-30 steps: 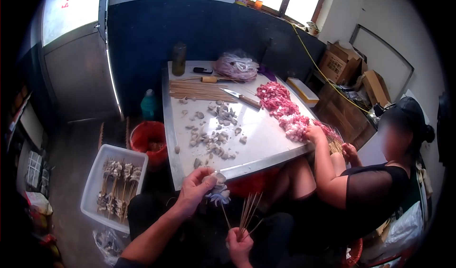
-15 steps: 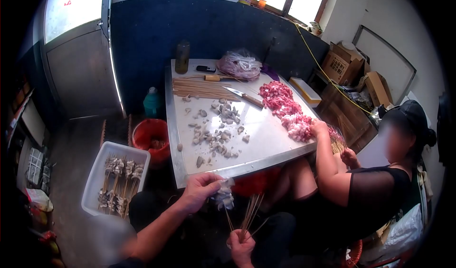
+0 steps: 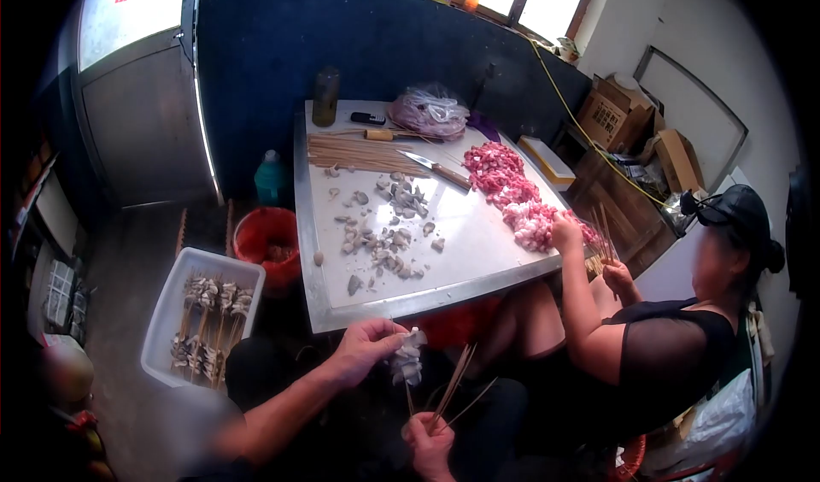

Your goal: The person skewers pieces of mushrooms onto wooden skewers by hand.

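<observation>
My left hand point(image 3: 369, 350) pinches at the top of a skewer of grey-white food pieces point(image 3: 407, 358), just off the table's near edge. Below it, my right hand point(image 3: 430, 444) is closed round several bamboo skewers point(image 3: 454, 383), which fan upward. The loaded skewer's lower stick also runs down into this hand. Loose grey food pieces point(image 3: 389, 241) lie scattered on the white table point(image 3: 465, 264); their exact kind I cannot make out.
A white tub point(image 3: 156, 345) with loaded skewers stands on the floor at left, beside a red bucket point(image 3: 266, 236). Bamboo sticks point(image 3: 363, 153), a knife point(image 3: 436, 171) and chopped red meat point(image 3: 504, 183) lie on the table. A co-worker point(image 3: 658, 328) sits at right, holding skewers.
My left hand stays at the top of the loaded skewer, having shifted slightly. The co-worker's skewers now point upward and show more clearly. The view has shifted a little.
</observation>
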Demonstrator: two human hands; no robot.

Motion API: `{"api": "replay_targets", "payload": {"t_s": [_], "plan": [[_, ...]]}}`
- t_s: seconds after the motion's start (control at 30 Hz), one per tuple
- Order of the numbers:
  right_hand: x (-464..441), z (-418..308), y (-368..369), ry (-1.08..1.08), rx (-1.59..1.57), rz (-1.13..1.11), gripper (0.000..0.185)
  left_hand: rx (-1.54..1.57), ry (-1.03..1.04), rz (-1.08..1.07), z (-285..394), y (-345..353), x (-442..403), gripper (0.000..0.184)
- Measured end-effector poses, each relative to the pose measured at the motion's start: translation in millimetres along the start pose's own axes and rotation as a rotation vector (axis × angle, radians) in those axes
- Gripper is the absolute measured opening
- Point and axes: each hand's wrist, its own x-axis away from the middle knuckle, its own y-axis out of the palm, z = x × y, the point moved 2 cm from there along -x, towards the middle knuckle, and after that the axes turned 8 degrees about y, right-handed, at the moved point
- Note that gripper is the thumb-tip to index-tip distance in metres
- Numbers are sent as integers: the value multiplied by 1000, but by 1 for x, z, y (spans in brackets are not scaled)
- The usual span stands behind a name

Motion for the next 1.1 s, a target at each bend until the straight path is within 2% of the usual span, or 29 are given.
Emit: {"api": "replay_targets", "payload": {"t_s": [0.1, 0.17, 0.2, 0.43, 0.53, 0.8, 0.9, 1.1], "plan": [[1, -1, 1, 10, -86, -29, 5, -34, -14, -29, -3, 0, 0, 14], [5, -7, 4, -39, -82, -65, 5, -9, -122, 8, 0, 4, 3, 15], [6, -10, 6, -88, -78, -99, 6, -8, -123, 9, -1, 4, 3, 15], [5, 7, 5, -63, -152, -102, 6, -15, -146, -43, -4, 4, 7, 17], [9, 6, 5, -32, -179, -103, 7, -25, -153, -57, -5, 5, 8, 18], [21, -7, 9, 234, -348, -149, 4, -37, -238, -120, -25, 4, 13, 18], [13, 0, 7, 111, -229, -116, 4, -31, -257, -72, -22, 6, 18, 18], [11, 1, 12, 81, -176, 9, 3, -7, -214, -63, -17, 12, 19, 17]]}}
